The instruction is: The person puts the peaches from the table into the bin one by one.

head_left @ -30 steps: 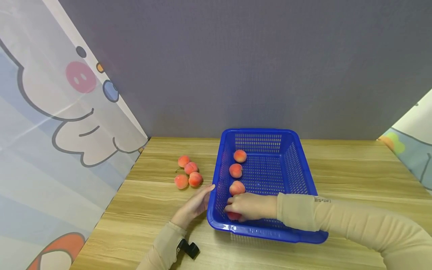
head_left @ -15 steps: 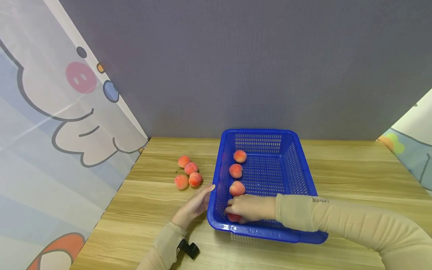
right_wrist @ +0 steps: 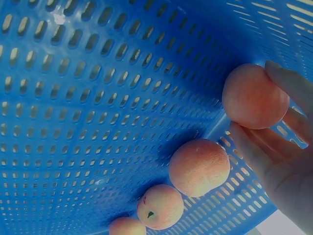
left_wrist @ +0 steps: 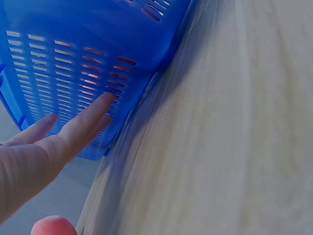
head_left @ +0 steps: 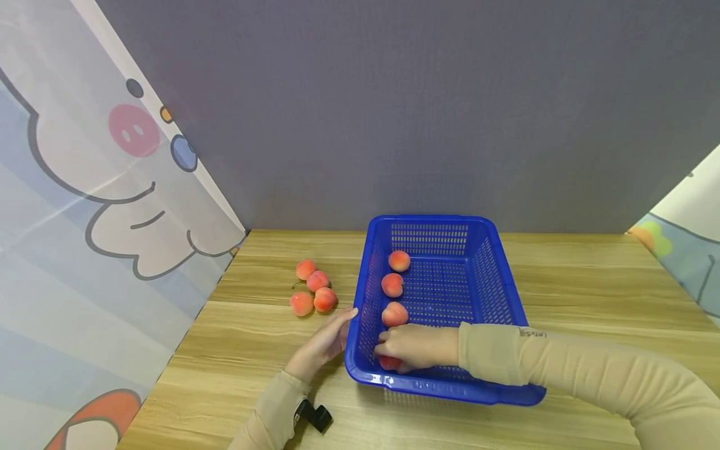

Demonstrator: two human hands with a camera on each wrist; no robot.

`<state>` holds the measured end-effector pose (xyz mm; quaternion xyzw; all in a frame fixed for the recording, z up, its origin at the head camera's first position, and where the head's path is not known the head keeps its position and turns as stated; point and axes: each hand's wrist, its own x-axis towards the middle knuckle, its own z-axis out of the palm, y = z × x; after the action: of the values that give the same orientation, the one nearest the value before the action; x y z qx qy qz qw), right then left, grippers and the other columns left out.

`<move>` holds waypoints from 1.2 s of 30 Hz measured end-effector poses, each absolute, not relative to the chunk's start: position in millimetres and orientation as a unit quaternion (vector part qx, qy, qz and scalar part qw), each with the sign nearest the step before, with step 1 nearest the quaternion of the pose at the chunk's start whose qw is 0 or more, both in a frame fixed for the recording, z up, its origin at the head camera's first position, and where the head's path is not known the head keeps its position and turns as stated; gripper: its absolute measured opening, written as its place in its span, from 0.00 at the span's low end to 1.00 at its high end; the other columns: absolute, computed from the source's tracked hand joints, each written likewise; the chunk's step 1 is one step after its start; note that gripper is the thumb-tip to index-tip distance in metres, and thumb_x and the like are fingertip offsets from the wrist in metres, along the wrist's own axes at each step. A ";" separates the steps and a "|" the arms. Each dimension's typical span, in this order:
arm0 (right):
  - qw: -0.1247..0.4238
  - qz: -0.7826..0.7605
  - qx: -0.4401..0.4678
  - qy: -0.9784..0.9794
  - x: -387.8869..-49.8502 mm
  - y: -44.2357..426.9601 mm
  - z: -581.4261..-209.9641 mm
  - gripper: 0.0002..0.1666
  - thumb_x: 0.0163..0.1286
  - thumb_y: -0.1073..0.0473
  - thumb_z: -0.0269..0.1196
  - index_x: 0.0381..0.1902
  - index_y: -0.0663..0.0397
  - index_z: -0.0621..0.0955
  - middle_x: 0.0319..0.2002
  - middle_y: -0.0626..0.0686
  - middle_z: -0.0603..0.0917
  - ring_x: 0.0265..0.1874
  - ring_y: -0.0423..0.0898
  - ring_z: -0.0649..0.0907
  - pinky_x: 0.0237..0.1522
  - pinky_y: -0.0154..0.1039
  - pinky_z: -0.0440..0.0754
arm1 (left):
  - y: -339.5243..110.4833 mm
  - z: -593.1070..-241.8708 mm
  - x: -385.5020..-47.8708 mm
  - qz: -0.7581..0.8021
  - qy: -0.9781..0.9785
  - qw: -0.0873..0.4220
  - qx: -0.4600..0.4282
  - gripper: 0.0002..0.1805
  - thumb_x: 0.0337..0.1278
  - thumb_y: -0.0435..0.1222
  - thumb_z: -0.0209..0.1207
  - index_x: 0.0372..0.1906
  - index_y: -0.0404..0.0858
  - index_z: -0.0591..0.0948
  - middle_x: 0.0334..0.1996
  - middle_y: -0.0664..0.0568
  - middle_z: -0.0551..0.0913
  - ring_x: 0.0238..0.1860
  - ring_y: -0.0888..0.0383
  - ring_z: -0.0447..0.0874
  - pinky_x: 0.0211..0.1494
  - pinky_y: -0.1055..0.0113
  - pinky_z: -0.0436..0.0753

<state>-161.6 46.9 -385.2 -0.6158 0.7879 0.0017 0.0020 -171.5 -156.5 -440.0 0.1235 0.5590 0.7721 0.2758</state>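
A blue perforated basket [head_left: 444, 394] stands on the wooden table. Inside its near left corner my right hand [head_left: 413, 345] holds a peach [head_left: 389, 362]; the right wrist view shows thumb and fingers around that peach [right_wrist: 256, 96]. Three more peaches line the basket's left side: one [head_left: 395, 314] close to the hand, then another [head_left: 392, 285], then the farthest [head_left: 399, 261]. My left hand [head_left: 326, 344] rests against the outside of the left wall, thumb at the rim. In the left wrist view, the fingers of this hand [left_wrist: 58, 142] are extended along the slotted wall [left_wrist: 63, 73].
Left of the basket several peaches lie grouped on the table [head_left: 236, 356], among them one [head_left: 302, 304] nearest the front and one [head_left: 306, 269] at the back. A grey panel [head_left: 427, 112] rises behind, and a cartoon-printed cloth [head_left: 73, 250] hangs at the left.
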 end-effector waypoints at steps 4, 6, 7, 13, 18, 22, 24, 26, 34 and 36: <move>0.009 -0.001 -0.613 0.790 -161.5 46.6 -384.0 0.15 0.45 0.58 0.67 0.33 0.49 0.78 0.26 0.42 0.74 0.23 0.34 0.74 0.28 0.24 0.72 | -156.7 -438.3 -171.1 0.771 0.559 0.279 0.126 0.25 0.65 0.42 0.39 0.57 0.27 0.61 0.41 0.52 0.79 0.42 0.58 0.78 0.45 0.64 0.77; 0.012 -0.001 -0.611 0.792 -161.5 46.3 -383.5 0.15 0.45 0.58 0.67 0.34 0.49 0.78 0.26 0.42 0.75 0.23 0.34 0.74 0.28 0.24 0.72 | -156.9 -437.5 -170.9 0.770 0.560 0.280 0.124 0.25 0.65 0.42 0.39 0.58 0.27 0.60 0.41 0.52 0.79 0.42 0.58 0.78 0.45 0.64 0.77; 0.013 0.000 -0.610 0.793 -161.5 46.1 -383.2 0.15 0.45 0.58 0.67 0.34 0.49 0.78 0.26 0.42 0.75 0.23 0.34 0.74 0.28 0.24 0.72 | -157.0 -437.1 -170.8 0.769 0.560 0.281 0.124 0.25 0.65 0.42 0.39 0.58 0.26 0.60 0.41 0.52 0.79 0.42 0.58 0.78 0.45 0.64 0.77; 0.013 -0.002 -0.606 0.796 -162.0 45.6 -380.1 0.15 0.45 0.57 0.68 0.33 0.49 0.78 0.27 0.42 0.76 0.26 0.35 0.76 0.29 0.25 0.73 | -157.7 -436.4 -171.3 0.768 0.562 0.283 0.118 0.25 0.65 0.42 0.39 0.58 0.27 0.60 0.41 0.51 0.79 0.42 0.58 0.79 0.45 0.63 0.77; 0.020 -0.013 -0.601 0.799 -163.3 46.2 -375.2 0.16 0.45 0.57 0.68 0.34 0.50 0.78 0.29 0.44 0.78 0.28 0.35 0.77 0.31 0.24 0.74 | -158.0 -436.5 -171.8 0.768 0.563 0.282 0.119 0.24 0.66 0.41 0.37 0.58 0.28 0.61 0.41 0.51 0.79 0.41 0.58 0.79 0.45 0.64 0.77; 0.013 -0.024 -0.605 0.796 -164.8 46.7 -371.4 0.15 0.48 0.57 0.67 0.35 0.51 0.79 0.30 0.44 0.79 0.29 0.35 0.76 0.32 0.23 0.73 | -157.9 -435.2 -171.4 0.767 0.563 0.286 0.114 0.23 0.67 0.39 0.35 0.58 0.26 0.60 0.39 0.53 0.80 0.40 0.59 0.79 0.44 0.65 0.77; 0.016 -0.028 -0.603 0.797 -165.6 47.0 -368.8 0.15 0.49 0.57 0.67 0.36 0.51 0.79 0.30 0.44 0.79 0.29 0.36 0.75 0.32 0.23 0.73 | -157.4 -431.2 -169.9 0.765 0.565 0.288 0.114 0.23 0.67 0.38 0.33 0.59 0.25 0.58 0.39 0.54 0.80 0.40 0.59 0.79 0.44 0.65 0.77; 0.018 -0.025 -0.598 0.801 -166.6 47.3 -365.8 0.16 0.48 0.58 0.66 0.38 0.51 0.79 0.30 0.44 0.78 0.30 0.36 0.74 0.33 0.24 0.73 | -157.4 -429.3 -169.5 0.763 0.565 0.291 0.117 0.24 0.67 0.37 0.32 0.60 0.23 0.56 0.39 0.54 0.80 0.40 0.60 0.79 0.44 0.65 0.77; 0.037 0.000 -0.551 0.834 -169.6 51.5 -343.4 0.24 0.50 0.56 0.66 0.48 0.50 0.77 0.40 0.48 0.79 0.39 0.42 0.77 0.40 0.33 0.77 | -157.8 -433.9 -170.6 0.767 0.562 0.287 0.118 0.25 0.67 0.40 0.36 0.59 0.25 0.58 0.38 0.55 0.81 0.40 0.60 0.79 0.43 0.66 0.78; 0.033 -0.008 -0.547 0.836 -171.5 54.4 -337.9 0.24 0.50 0.55 0.66 0.48 0.51 0.77 0.40 0.48 0.79 0.39 0.42 0.78 0.40 0.34 0.77 | -158.3 -434.9 -170.7 0.765 0.565 0.285 0.117 0.25 0.66 0.41 0.38 0.58 0.26 0.60 0.38 0.54 0.81 0.40 0.59 0.79 0.43 0.65 0.78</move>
<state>-171.5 54.4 -337.9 -0.5474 0.8362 -0.0085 0.0330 -170.7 -158.3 -434.9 0.1172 0.5654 0.7652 0.2846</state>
